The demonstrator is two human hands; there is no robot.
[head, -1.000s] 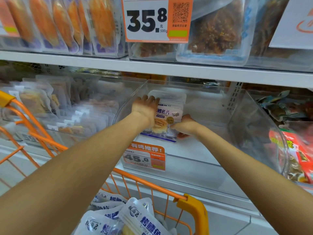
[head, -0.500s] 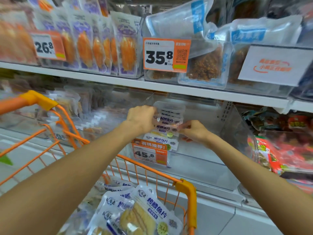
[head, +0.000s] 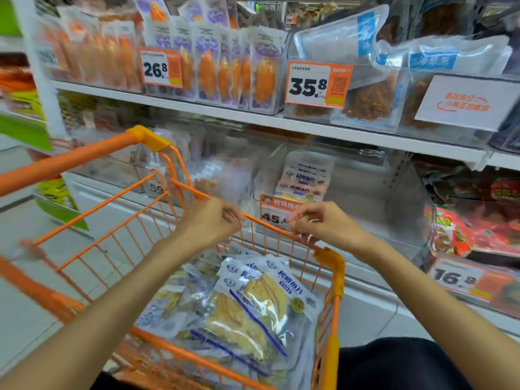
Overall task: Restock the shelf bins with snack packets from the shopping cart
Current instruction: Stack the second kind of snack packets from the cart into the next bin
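Left hand point(head: 209, 220): grip loosely curled, nothing in it, hanging over the far rim of the shopping cart point(head: 270, 225); contact with the wire cannot be told. Right hand point(head: 323, 223): grip likewise loosely curled, holding nothing, just above the same rim.

Below the hands: snack packets point(head: 253, 302) piled in the cart basket, clear bags with blue print and pale yellow fish slices showing through. Pile looks several packets deep.

Beyond the rim: clear shelf bin point(head: 374, 192) on the lower shelf, carrying an orange price tag point(head: 274, 212). A short row of matching packets point(head: 305, 178) stands at its left front; the rest of the bin shows only bare plastic.

Progress, judged: early. A few packets placed, most of the stock not yet out of the cart, much of the bin unfilled. Next step probably a reach down for another packet.
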